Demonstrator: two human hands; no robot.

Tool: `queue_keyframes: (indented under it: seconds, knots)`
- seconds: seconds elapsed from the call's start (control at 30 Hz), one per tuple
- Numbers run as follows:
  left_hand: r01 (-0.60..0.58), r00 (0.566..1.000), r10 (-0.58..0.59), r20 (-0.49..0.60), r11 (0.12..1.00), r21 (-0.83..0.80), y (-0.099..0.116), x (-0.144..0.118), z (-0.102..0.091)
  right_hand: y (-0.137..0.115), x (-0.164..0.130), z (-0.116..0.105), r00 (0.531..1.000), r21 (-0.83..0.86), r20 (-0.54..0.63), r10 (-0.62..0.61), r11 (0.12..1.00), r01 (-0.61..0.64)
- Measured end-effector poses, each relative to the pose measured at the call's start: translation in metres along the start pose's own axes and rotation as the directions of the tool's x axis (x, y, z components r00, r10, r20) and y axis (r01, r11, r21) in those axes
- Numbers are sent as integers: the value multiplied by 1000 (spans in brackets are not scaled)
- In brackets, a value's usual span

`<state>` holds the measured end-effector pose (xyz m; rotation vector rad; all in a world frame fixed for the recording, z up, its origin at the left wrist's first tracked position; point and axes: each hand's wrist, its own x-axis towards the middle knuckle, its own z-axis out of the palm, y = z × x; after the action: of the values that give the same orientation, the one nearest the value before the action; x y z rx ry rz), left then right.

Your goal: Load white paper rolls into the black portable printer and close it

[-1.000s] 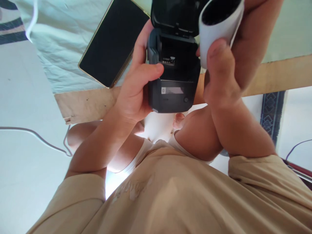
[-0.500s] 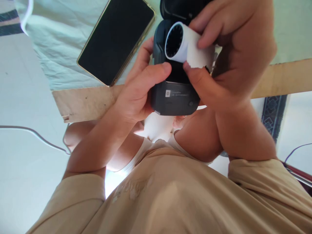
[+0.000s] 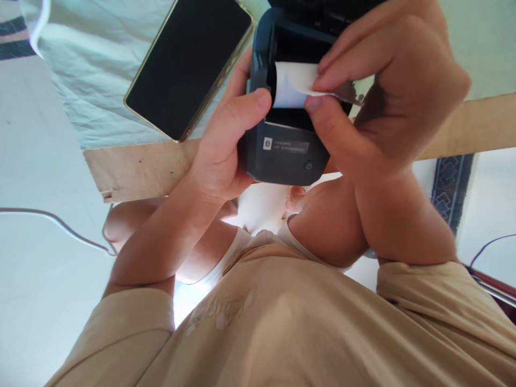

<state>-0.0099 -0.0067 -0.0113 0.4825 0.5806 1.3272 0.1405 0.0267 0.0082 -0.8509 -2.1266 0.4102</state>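
Note:
A dark portable printer [image 3: 282, 161] with its lid raised at the top of the view is gripped at its left side by my left hand [image 3: 229, 134], thumb on the rim. Inside its compartment lies a white paper roll [image 3: 292, 86]. My right hand [image 3: 387, 91] pinches the loose end of the roll's paper between thumb and fingers, over the compartment's right side. The printer's front carries a small Bluetooth mark, a label strip and a round power button. My right fingers hide part of the roll and the compartment's right edge.
A dark-screened phone [image 3: 187, 64] with a gold-edged case lies left of the printer on a pale green cloth [image 3: 88, 97]. The table's wooden edge [image 3: 137, 172] runs beneath my forearms. A white cable [image 3: 52, 215] hangs at the left.
The paper roll has gone from being held tilted above the printer to lying down in its compartment. My right fingers now pinch its paper end, and the printer has tilted slightly.

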Motion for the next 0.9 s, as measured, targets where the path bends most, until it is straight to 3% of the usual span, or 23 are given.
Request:
queue_keyframes:
  seconds: [0.17, 0.33, 0.47, 0.57, 0.73, 0.9]
  knots:
    - [40, 999, -38, -32, 998, 50, 1, -2, -2, -2, 0, -2, 984, -66, 46, 170, 984, -166]
    - [55, 998, -54, -10, 997, 47, 0, -1, -4, 1, 2, -1, 985, -16, 32, 169, 985, -169]
    - [43, 998, -42, -50, 998, 35, 2, -1, 3, 10, 2, 1, 998, 49, -17, -53, 997, 53]
    - [42, 995, -43, -91, 999, -9, 3, -1, 7, 12, -1, 2, 975, 37, 0, -224, 974, 223]
    - [35, 997, -35, -64, 999, -3, 5, -4, 8, 2, -8, 9, 970, -23, -25, -242, 970, 242]
    - [58, 997, -55, -48, 995, 75, 7, -7, 2, 5, -6, 10, 952, 44, -22, -305, 951, 306]
